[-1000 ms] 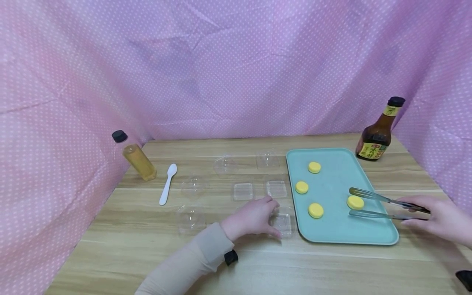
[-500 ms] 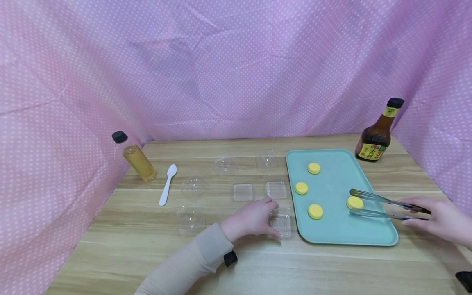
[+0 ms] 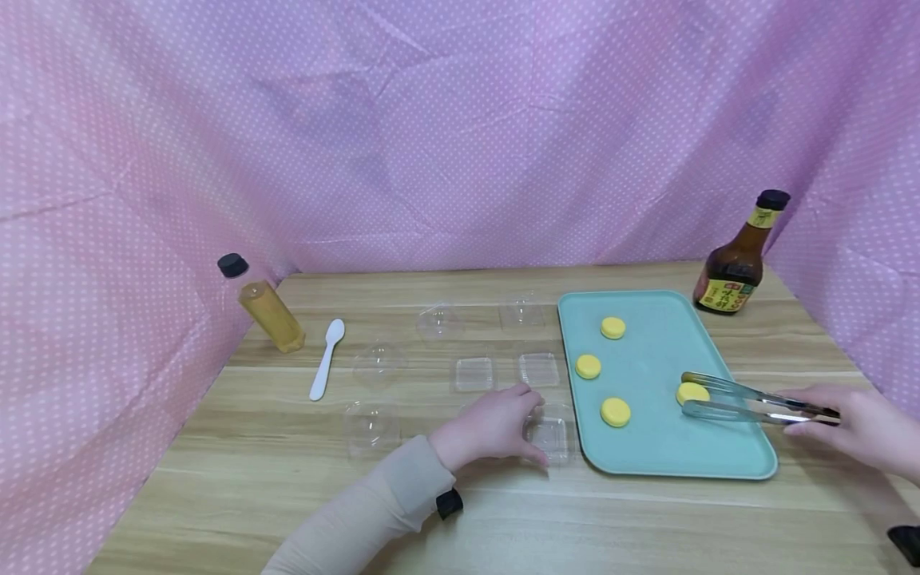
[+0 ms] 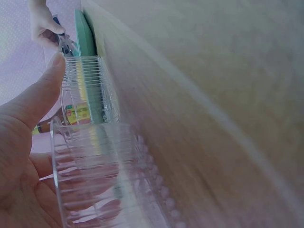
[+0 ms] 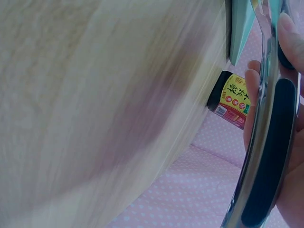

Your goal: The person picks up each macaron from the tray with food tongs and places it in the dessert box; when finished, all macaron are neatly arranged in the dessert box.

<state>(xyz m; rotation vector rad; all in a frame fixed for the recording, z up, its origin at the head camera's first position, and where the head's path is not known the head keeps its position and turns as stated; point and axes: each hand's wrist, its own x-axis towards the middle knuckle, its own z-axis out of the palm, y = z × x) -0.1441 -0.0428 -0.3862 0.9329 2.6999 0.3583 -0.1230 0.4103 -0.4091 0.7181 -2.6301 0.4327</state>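
Observation:
My right hand (image 3: 858, 419) grips metal tongs (image 3: 772, 397) with dark handle grips. The tong tips lie on either side of a round yellow macaron-like piece (image 3: 688, 393) on the green tray (image 3: 664, 455). I cannot tell whether both tips touch it. My left hand (image 3: 492, 427) holds a clear plastic box (image 3: 552, 438) beside the tray's left edge, thumb in front and fingers behind. In the left wrist view, the thumb (image 4: 40, 95) lies at the rim of a ribbed clear box (image 4: 83, 90); another ribbed clear box (image 4: 104, 161) sits closer, with fingers seen through it.
Three more yellow pieces (image 3: 615, 411) lie on the tray's left half. Clear boxes (image 3: 474, 374) and domed lids (image 3: 371, 427) stand left of it. A white spoon (image 3: 327, 361) and an oil-coloured bottle (image 3: 269, 311) are farther left. A brown sauce bottle (image 3: 731, 275) stands behind right.
The tong arms have drawn closer together around the yellow piece as my right hand squeezes. My left hand stays where it was.

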